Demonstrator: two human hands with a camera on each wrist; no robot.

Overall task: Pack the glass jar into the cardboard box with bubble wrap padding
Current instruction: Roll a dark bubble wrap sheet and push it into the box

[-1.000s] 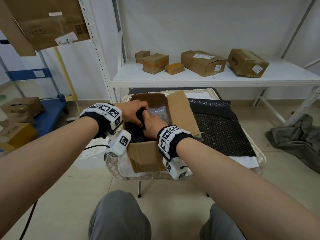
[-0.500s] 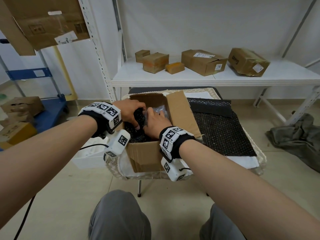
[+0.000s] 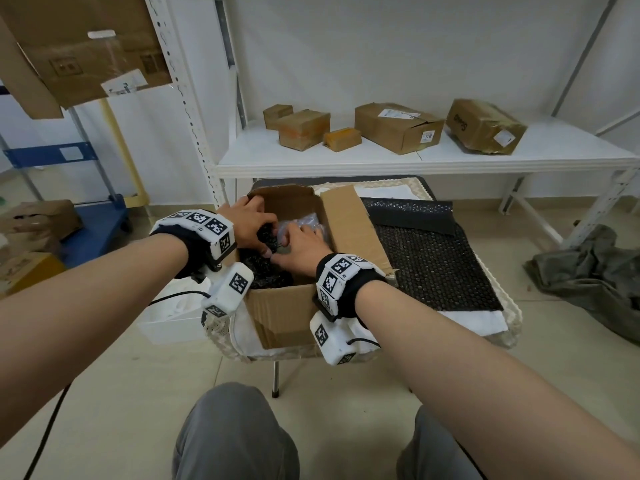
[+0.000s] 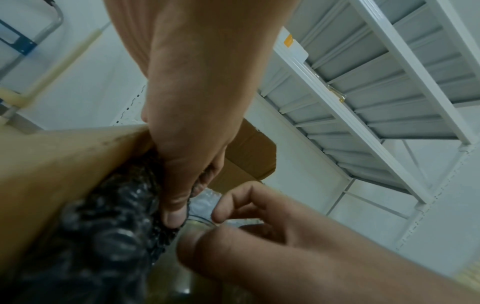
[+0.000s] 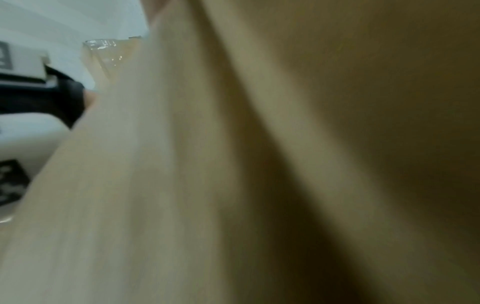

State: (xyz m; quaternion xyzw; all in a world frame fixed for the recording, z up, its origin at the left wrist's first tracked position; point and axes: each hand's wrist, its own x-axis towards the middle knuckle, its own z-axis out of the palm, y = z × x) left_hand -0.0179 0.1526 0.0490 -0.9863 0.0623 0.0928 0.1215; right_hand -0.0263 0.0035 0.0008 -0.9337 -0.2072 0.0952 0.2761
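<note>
White shelf (image 3: 415,161) behind, open box (image 3: 287,306), both hands inside, black bubble wrap (image 3: 433,268) beside

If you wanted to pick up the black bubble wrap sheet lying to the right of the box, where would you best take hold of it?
Pinch the black bubble wrap sheet at its near right corner, coming from the right side. It lies flat and limp, and that edge is clear of the cardboard box and the folded piece behind it.

light: even, soft | head: edges bowed | wrists — blurred, close-up
</note>
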